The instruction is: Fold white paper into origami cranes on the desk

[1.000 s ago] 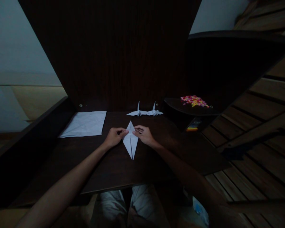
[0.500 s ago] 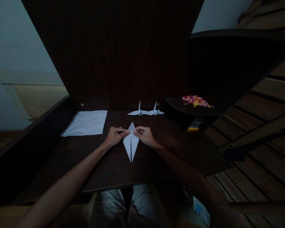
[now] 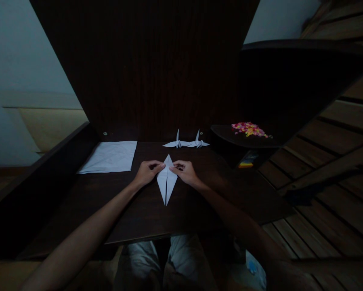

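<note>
Folded paper (image 3: 167, 174), pinched in my left hand (image 3: 145, 172) and right hand (image 3: 186, 172), was a diamond already, but not yet like the two paper birds (image 3: 196, 144).

— Forming which shape?
— Making a slim diamond of folded white paper (image 3: 162, 182), tapering to one sharp far tip.
— Splitting anywhere?
— Opening along a narrow slit below the middle, ending in two near points.
— Lying how?
— Stretching lengthwise over the desk (image 3: 133, 220), being pinched at both sides.
</note>
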{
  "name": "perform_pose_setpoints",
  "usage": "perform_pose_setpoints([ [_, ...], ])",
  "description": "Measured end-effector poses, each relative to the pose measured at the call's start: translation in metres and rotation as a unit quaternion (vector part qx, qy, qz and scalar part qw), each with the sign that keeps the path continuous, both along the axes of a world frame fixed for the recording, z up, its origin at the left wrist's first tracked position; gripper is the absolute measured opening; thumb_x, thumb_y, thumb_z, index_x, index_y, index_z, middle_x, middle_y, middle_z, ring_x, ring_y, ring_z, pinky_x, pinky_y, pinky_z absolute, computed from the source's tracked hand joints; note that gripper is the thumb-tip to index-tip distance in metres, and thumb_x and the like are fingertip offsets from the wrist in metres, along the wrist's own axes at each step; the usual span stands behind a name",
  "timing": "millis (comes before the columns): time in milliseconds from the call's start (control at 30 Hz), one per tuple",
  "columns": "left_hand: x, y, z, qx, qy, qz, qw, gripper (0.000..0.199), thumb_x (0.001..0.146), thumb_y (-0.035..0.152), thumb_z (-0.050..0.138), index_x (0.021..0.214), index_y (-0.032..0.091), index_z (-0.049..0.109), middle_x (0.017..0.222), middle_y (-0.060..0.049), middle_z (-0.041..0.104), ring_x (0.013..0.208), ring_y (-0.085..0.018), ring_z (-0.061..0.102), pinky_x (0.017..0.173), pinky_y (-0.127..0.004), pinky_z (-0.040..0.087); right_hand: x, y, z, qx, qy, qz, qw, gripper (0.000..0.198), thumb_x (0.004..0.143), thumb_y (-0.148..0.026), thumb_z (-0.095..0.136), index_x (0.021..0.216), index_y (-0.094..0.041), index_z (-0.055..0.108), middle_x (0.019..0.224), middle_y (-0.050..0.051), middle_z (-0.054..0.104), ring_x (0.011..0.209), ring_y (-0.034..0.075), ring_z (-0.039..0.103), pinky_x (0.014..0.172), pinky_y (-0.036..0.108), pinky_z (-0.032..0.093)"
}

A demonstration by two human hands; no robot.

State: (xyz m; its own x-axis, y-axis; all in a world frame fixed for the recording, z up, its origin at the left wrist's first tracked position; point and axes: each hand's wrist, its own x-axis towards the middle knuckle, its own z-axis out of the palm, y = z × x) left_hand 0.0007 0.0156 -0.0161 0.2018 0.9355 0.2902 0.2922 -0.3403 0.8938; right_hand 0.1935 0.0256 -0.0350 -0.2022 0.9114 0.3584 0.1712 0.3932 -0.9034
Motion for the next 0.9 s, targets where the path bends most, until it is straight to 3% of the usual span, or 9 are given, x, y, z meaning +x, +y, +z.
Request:
perform_pose_setpoints([
  [333, 0.005, -0.009, 0.006, -0.014, 0.006, -0.014, 1.0, 0.028, 0.07, 0.04, 0.071, 0.077, 0.014, 0.075, 0.078, -0.006, 0.074, 0.069, -0.02, 0.065, 0.064, -0.029, 0.05, -0.007, -0.009, 0.01, 0.018, 0.022, 0.006, 1.0, 0.025, 0.076, -0.042, 0.064, 0.076, -0.018, 0.067, 0.073, 0.002, 0.067, 0.068, 0.016, 0.06, 0.063, 0.027, 0.047],
  [700, 0.01, -0.013, 0.009, 0.002, 0.006, -0.043, 0.999, 0.028, 0.073, 0.04, 0.069, 0.083, 0.014, 0.074, 0.083, -0.006, 0.074, 0.071, -0.018, 0.063, 0.066, -0.028, 0.048, -0.007, -0.015, 0.02, 0.021, 0.048, -0.005, 0.999, 0.034, 0.076, -0.049, 0.063, 0.065, -0.017, 0.063, 0.062, 0.0, 0.059, 0.058, 0.012, 0.052, 0.055, 0.023, 0.041],
  [900, 0.012, -0.014, 0.004, -0.021, 0.04, -0.084, 0.995, 0.029, 0.069, 0.04, 0.072, 0.076, 0.013, 0.073, 0.061, 0.0, 0.063, 0.054, -0.011, 0.049, 0.052, -0.022, 0.037, -0.006, -0.013, 0.022, 0.049, 0.064, -0.029, 0.996, 0.029, 0.077, -0.045, 0.063, 0.067, -0.017, 0.064, 0.067, 0.001, 0.06, 0.063, 0.014, 0.055, 0.059, 0.025, 0.043],
])
